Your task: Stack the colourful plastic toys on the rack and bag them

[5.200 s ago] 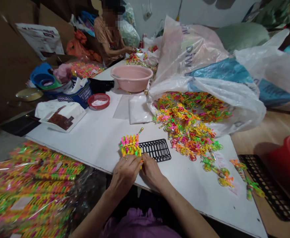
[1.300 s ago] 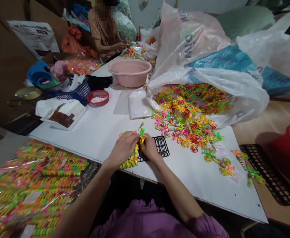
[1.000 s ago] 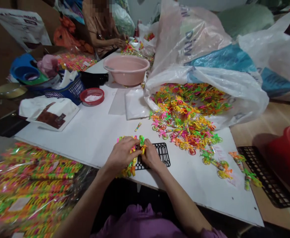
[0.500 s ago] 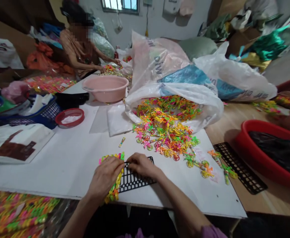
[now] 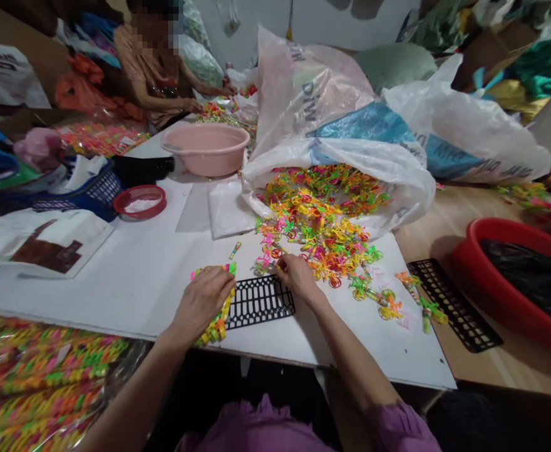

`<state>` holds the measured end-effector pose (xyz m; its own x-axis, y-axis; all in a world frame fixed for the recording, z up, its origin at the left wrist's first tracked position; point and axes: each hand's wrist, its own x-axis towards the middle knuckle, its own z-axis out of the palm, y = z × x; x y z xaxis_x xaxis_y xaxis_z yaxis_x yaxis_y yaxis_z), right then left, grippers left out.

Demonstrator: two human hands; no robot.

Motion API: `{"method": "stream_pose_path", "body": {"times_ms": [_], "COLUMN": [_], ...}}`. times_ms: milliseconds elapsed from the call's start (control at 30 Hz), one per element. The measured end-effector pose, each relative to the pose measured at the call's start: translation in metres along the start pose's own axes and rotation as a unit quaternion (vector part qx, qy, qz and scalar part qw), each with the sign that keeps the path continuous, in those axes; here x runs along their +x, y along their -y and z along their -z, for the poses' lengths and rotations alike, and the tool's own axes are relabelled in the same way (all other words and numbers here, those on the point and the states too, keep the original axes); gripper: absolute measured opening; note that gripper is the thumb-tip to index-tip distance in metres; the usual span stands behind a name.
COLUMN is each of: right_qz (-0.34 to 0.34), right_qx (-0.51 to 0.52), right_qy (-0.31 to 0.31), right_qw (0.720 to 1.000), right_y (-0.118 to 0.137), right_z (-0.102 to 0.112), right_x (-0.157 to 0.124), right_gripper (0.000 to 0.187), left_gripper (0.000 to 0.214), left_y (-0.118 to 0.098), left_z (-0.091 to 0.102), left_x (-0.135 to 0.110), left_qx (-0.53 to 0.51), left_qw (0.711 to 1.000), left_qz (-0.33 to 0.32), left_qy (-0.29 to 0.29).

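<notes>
A black plastic grid rack [image 5: 261, 302] lies flat on the white tabletop [image 5: 153, 276]. A row of neon toy bicycles [image 5: 218, 321] stands along the rack's left end, and my left hand [image 5: 203, 301] rests curled over that row. My right hand [image 5: 295, 277] is at the rack's far right corner, at the near edge of a loose pile of neon toy bicycles [image 5: 322, 232]. Its fingers are bent onto a piece there; what they grip is too small to name.
The pile spills from a big plastic bag [image 5: 346, 150]. A pink basin [image 5: 206, 147], a red basket [image 5: 140, 201] and a blue basket [image 5: 91, 191] stand behind. A second black rack [image 5: 454, 304] and red tub [image 5: 515, 276] sit right. Packed bicycles [image 5: 40, 383] lie left. Another person [image 5: 157, 69] works opposite.
My right hand has left the rack's top edge and reached forward to the edge of the loose pile. My left hand stays on the row of bicycles. The camera has tilted slightly down.
</notes>
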<state>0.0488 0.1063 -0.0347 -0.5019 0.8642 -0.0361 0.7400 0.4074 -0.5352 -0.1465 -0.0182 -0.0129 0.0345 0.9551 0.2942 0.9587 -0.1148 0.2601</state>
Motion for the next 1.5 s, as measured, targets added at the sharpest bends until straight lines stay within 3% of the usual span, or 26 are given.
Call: {"method": "stream_pose_path", "body": {"times_ms": [67, 167, 233, 300, 367, 500, 600, 667, 767, 833, 900, 967, 1067, 1267, 1333, 1500], "right_qz": [-0.01, 0.001, 0.004, 0.01, 0.036, 0.105, 0.119, 0.12, 0.073, 0.034, 0.021, 0.022, 0.033, 0.084, 0.099, 0.12], "right_qx": [0.157, 0.328, 0.377, 0.39, 0.371, 0.212, 0.115, 0.093, 0.114, 0.163, 0.223, 0.274, 0.279, 0.103, 0.063, 0.03], "right_qy": [0.021, 0.042, 0.09, 0.146, 0.179, 0.162, 0.113, 0.078, 0.01, -0.001, 0.012, 0.007, -0.03, 0.019, 0.048, 0.103], "right_qw": [0.987, 0.944, 0.922, 0.909, 0.91, 0.958, 0.98, 0.985, 0.991, 0.986, 0.975, 0.962, 0.959, 0.991, 0.992, 0.987], "right_y": [0.006, 0.021, 0.03, 0.038, 0.043, 0.051, 0.056, 0.057, 0.054, 0.051, 0.05, 0.053, 0.06, 0.066, 0.067, 0.072], "right_z": [-0.005, -0.01, -0.014, -0.016, -0.015, -0.003, 0.004, 0.0, -0.021, -0.043, -0.067, -0.086, -0.099, -0.088, -0.083, -0.082], "right_x": [-0.012, -0.027, -0.035, -0.041, -0.046, -0.05, -0.054, -0.057, -0.062, -0.064, -0.065, -0.065, -0.063, -0.066, -0.066, -0.064], "right_gripper": [0.016, 0.023, 0.022, 0.02, 0.019, 0.014, 0.015, 0.015, 0.016, 0.014, 0.01, 0.013, 0.015, 0.015, 0.018, 0.016], "left_gripper": [0.023, 0.021, 0.022, 0.038, 0.046, 0.024, 0.021, 0.023, 0.028, 0.024, 0.02, 0.02, 0.02, 0.025, 0.029, 0.016], "left_y": [0.005, 0.009, 0.004, -0.006, -0.018, -0.038, -0.043, -0.04, -0.027, -0.018, -0.014, -0.017, -0.025, -0.029, -0.029, -0.031], "left_z": [0.001, 0.005, 0.012, 0.02, 0.027, 0.03, 0.032, 0.038, 0.05, 0.053, 0.048, 0.036, 0.017, 0.009, 0.008, -0.001], "left_x": [0.005, 0.01, 0.012, 0.013, 0.015, 0.018, 0.017, 0.013, -0.001, -0.016, -0.032, -0.046, -0.057, -0.06, -0.06, -0.056], "left_qx": [0.014, 0.014, -0.029, -0.107, -0.193, -0.282, -0.29, -0.284, -0.231, -0.163, -0.086, -0.025, 0.023, -0.017, -0.035, 0.01], "left_qw": [1.0, 1.0, 0.998, 0.991, 0.979, 0.949, 0.943, 0.95, 0.96, 0.966, 0.98, 0.994, 0.998, 0.999, 0.999, 0.998], "left_qz": [0.01, 0.022, 0.036, 0.05, 0.062, 0.126, 0.146, 0.128, 0.127, 0.13, 0.103, 0.058, 0.036, 0.026, 0.022, 0.009], "left_qy": [0.004, 0.001, -0.034, -0.058, -0.025, 0.066, 0.071, 0.038, -0.092, -0.152, -0.145, -0.094, -0.044, -0.029, -0.036, -0.061]}}
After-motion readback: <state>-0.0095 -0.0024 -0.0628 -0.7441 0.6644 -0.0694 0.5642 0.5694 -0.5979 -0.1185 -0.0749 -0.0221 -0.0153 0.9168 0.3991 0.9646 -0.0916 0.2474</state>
